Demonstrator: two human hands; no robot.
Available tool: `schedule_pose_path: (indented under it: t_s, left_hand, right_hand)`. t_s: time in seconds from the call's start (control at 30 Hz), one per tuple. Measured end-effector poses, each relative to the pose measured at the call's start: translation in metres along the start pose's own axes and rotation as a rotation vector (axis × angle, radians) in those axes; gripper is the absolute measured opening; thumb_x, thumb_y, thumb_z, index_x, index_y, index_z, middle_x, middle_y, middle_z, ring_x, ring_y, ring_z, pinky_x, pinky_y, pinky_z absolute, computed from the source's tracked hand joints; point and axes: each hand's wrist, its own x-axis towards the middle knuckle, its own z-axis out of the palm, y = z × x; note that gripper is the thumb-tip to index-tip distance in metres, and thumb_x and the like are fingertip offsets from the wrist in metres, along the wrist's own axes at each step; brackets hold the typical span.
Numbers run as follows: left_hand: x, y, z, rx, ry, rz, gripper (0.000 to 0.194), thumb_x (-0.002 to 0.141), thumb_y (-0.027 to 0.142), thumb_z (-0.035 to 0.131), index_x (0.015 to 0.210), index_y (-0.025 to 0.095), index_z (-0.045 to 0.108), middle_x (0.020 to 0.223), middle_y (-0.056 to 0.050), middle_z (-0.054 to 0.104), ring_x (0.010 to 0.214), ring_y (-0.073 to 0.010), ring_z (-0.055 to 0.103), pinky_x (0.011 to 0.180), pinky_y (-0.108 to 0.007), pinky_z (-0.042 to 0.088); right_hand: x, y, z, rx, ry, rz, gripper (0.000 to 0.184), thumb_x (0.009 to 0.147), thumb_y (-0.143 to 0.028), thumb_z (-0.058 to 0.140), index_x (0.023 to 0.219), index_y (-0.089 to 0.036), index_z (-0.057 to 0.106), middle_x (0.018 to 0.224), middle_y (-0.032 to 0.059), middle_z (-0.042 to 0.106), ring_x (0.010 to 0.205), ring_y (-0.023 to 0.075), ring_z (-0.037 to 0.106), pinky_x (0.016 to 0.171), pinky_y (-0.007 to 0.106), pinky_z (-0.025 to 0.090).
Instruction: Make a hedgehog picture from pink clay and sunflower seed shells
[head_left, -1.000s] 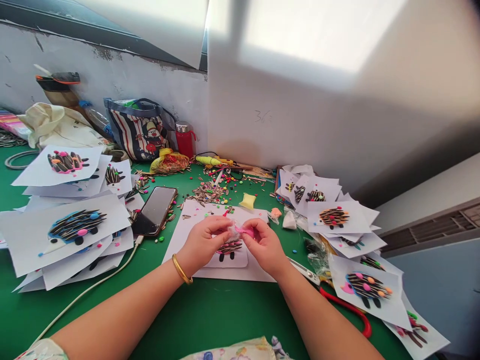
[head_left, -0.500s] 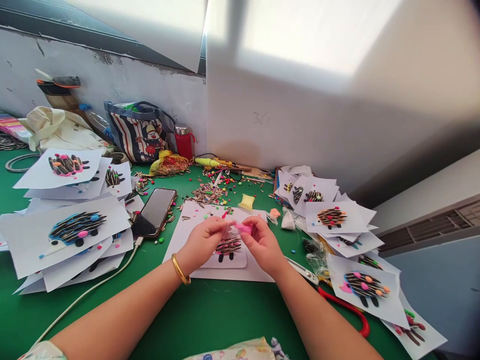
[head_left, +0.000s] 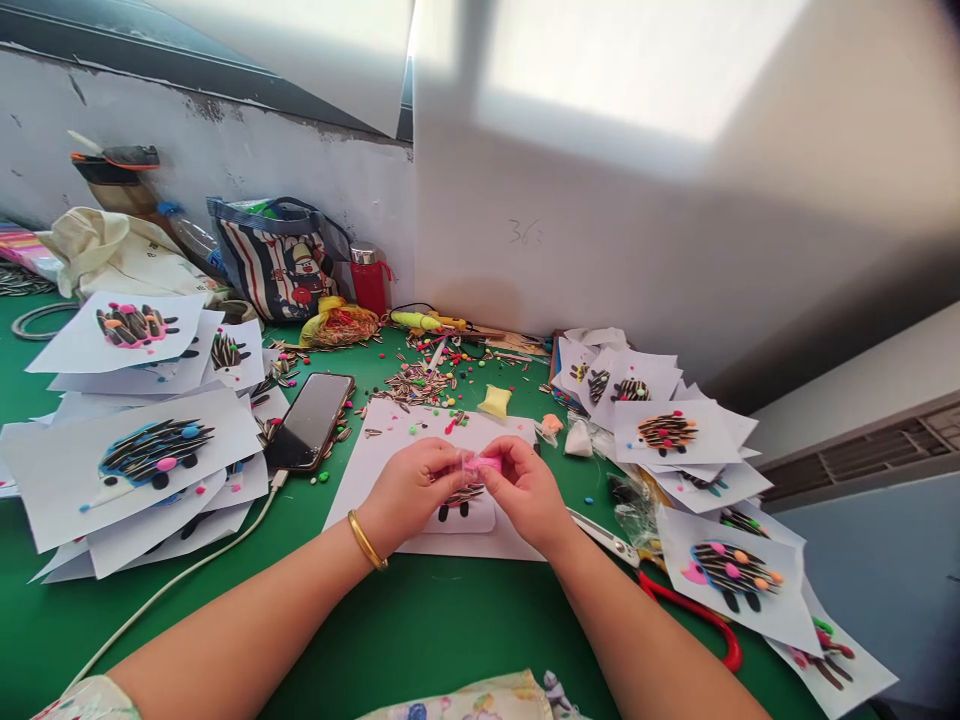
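Note:
My left hand pinches the clear plastic wrapper around a lump of pink modelling clay. Closed on the clay's other side is my right hand, its thumb and fingertips pressed to the pink. Both hands meet over a small white card bearing a hedgehog figure of striped seeds with black feet, partly hidden by my fingers. Beneath the card lies a larger white sheet with small coloured bits at its far edge.
Finished-looking hedgehog cards pile up at left and right. A phone with a white cable lies left of the sheet. Red-handled scissors rest by my right forearm. Seeds, a yellow clay packet and white clay lie beyond.
My hands have come closer together, and the pink clay with its wrapper sits tighter between my fingertips. The view has shifted slightly.

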Motion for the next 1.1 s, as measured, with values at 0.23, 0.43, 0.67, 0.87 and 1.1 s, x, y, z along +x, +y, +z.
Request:
schedule_pose_path:
  t_s: [0.23, 0.43, 0.67, 0.87, 1.1]
  left_hand:
    - [-0.0028, -0.0007, 0.0032, 0.175, 0.014, 0.123, 0.017, 0.089, 0.035, 0.061, 0.086, 0.025, 0.075, 0.083, -0.004, 0.069, 0.077, -0.0176, 0.061, 0.073, -0.027, 0.046]
    - [-0.0025, 0.0021, 0.0, 0.252, 0.078, 0.174, 0.017, 0.09, 0.031, 0.059, 0.086, 0.024, 0.074, 0.084, -0.005, 0.07, 0.079, -0.0182, 0.062, 0.076, -0.029, 0.047]
    - [-0.0025, -0.0008, 0.0, 0.309, 0.038, 0.252, 0.016, 0.091, 0.03, 0.059, 0.093, 0.023, 0.073, 0.089, -0.005, 0.07, 0.08, -0.0164, 0.063, 0.075, -0.027, 0.049]
    - [-0.0031, -0.0043, 0.0013, 0.399, 0.073, 0.403, 0.019, 0.093, 0.024, 0.054, 0.088, 0.02, 0.071, 0.086, -0.005, 0.069, 0.078, -0.016, 0.062, 0.071, -0.027, 0.048]
    - [0.0007, -0.0035, -0.0022, 0.271, 0.121, 0.321, 0.011, 0.09, 0.026, 0.061, 0.087, 0.019, 0.068, 0.082, -0.003, 0.068, 0.077, -0.0143, 0.062, 0.072, -0.026, 0.05]
  right_hand:
    - [-0.0018, -0.0031, 0.0018, 0.025, -0.065, 0.027, 0.012, 0.084, -0.032, 0.061, 0.086, -0.022, 0.056, 0.072, -0.002, 0.056, 0.064, 0.0132, 0.051, 0.06, 0.026, 0.045]
    - [-0.0027, 0.0, 0.0007, 0.009, -0.035, -0.015, 0.01, 0.087, -0.032, 0.058, 0.088, -0.022, 0.056, 0.075, -0.0011, 0.057, 0.067, 0.0134, 0.052, 0.063, 0.027, 0.045]
    - [-0.0023, -0.0018, 0.0009, 0.104, -0.061, 0.039, 0.013, 0.085, -0.032, 0.062, 0.086, -0.022, 0.055, 0.073, -0.0021, 0.056, 0.065, 0.0132, 0.052, 0.061, 0.026, 0.044]
    - [-0.0028, -0.0041, 0.0021, 0.105, -0.084, 0.07, 0.012, 0.086, -0.032, 0.06, 0.083, -0.022, 0.054, 0.07, -0.0027, 0.055, 0.064, 0.013, 0.05, 0.061, 0.026, 0.042]
    - [-0.003, 0.0011, 0.0003, 0.108, -0.013, 0.033, 0.011, 0.089, -0.033, 0.056, 0.09, -0.022, 0.055, 0.077, -0.0018, 0.054, 0.069, 0.0132, 0.05, 0.065, 0.027, 0.043]
